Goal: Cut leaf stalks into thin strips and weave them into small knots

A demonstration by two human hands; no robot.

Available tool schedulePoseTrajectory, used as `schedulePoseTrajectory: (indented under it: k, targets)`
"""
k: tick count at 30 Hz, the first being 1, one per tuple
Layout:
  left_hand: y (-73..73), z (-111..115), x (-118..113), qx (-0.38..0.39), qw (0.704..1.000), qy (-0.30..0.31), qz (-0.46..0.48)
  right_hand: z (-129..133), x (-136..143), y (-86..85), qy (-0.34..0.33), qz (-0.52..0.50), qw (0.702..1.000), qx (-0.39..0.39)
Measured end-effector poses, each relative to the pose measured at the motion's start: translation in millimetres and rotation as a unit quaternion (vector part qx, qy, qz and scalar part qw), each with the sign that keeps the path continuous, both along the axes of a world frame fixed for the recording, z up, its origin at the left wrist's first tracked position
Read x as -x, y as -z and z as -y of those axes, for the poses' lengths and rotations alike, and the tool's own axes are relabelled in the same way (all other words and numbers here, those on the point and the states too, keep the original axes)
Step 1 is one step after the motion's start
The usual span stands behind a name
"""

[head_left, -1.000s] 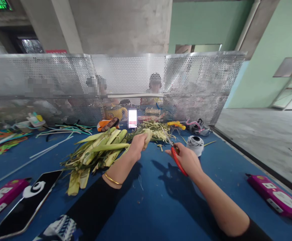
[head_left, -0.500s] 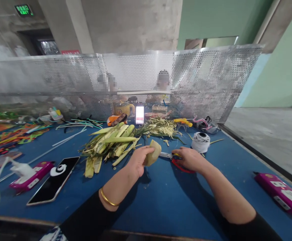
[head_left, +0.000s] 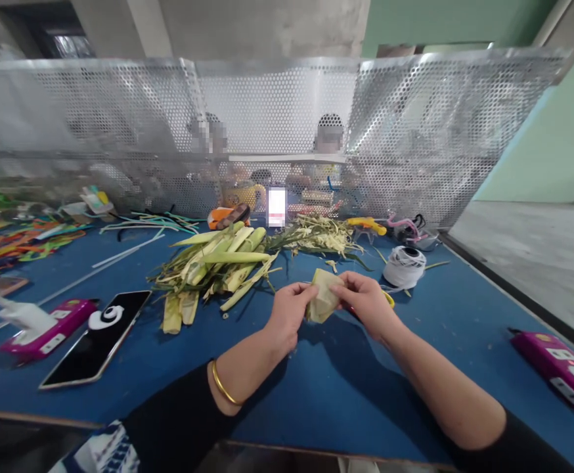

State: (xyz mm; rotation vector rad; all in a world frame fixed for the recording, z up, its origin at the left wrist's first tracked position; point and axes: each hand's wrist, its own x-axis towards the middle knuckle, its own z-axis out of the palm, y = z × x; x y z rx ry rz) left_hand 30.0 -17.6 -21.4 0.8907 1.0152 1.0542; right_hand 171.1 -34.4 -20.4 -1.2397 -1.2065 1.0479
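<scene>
Right now both hands pinch one small, pale yellow-green piece of folded leaf (head_left: 323,301). The left hand (head_left: 287,314) grips its left edge with thumb and fingers pressed together. The right hand (head_left: 366,303) grips its right edge the same way. The leaf piece is held just above the blue table top (head_left: 316,387), near the middle. Under the right hand peeks a bit of red and yellow scissors handle (head_left: 389,299). Just past the hands lies a pile of long green and yellow leaves (head_left: 218,263). A white roll of string (head_left: 404,266) sits to the right of it. On the left lie a black phone (head_left: 94,338) and a pink box (head_left: 45,327). Another pink box (head_left: 560,371) lies far right. A shiny metal screen with little holes (head_left: 277,112) stands at the back.
</scene>
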Motion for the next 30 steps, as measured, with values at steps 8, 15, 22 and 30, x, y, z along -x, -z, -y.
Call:
schedulePoseTrajectory:
  k: [8, 15, 22, 30]
  targets:
    - [-3.7, 2.3, 0.5, -0.046, 0.997, 0.047, -0.040, -2.4, -6.4, 1.2, 0.046, 0.035, 0.998, -0.031]
    - [-5.4, 1.7, 0.2, -0.053, 0.993, 0.069, -0.076, -2.8, -8.9, 6.2, -0.003, 0.162, 0.985, -0.060]
    - [-5.9, 2.5, 2.6, -0.040, 0.988, 0.072, -0.134, -3.2, -9.9, 2.7, 0.040, 0.182, 0.978, -0.092]
    - [-9.7, -0.6, 3.5, -0.032, 0.990, 0.042, -0.132, -20.2, -45.1, 4.6, 0.255, 0.132, 0.951, -0.112]
